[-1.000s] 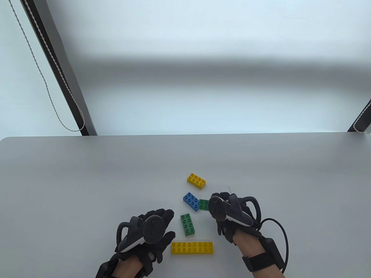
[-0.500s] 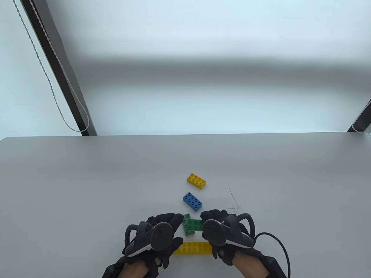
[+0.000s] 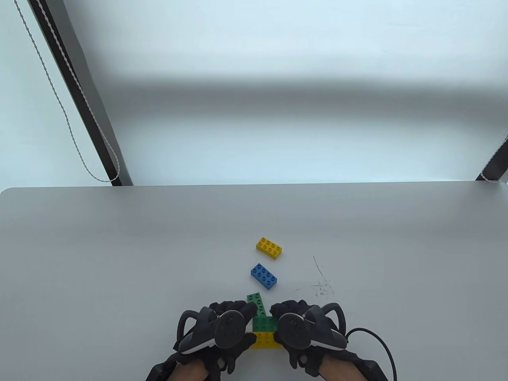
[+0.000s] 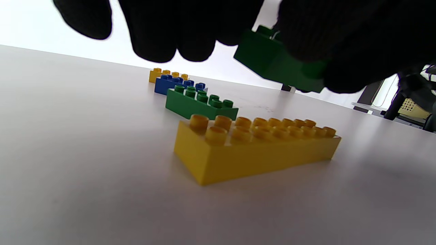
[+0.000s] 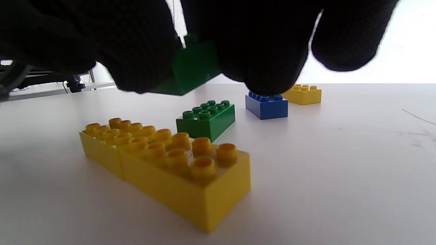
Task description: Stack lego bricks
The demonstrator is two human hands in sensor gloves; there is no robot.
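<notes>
1. The right hand (image 3: 295,329) pinches a green brick (image 5: 192,66) in its fingers, held in the air above the long yellow brick (image 4: 255,149), not touching it.
2. The left hand (image 3: 228,331) hovers just beside it; whether its fingers touch the held brick cannot be told.
3. A second green brick (image 4: 201,103) lies on the table (image 3: 119,258) just behind the long yellow brick.
4. Farther off lie a blue brick (image 3: 264,276) and a small yellow brick (image 3: 269,248), apart from each other.
5. Faint scribbled marks (image 3: 321,283) show on the table to the right.
</notes>
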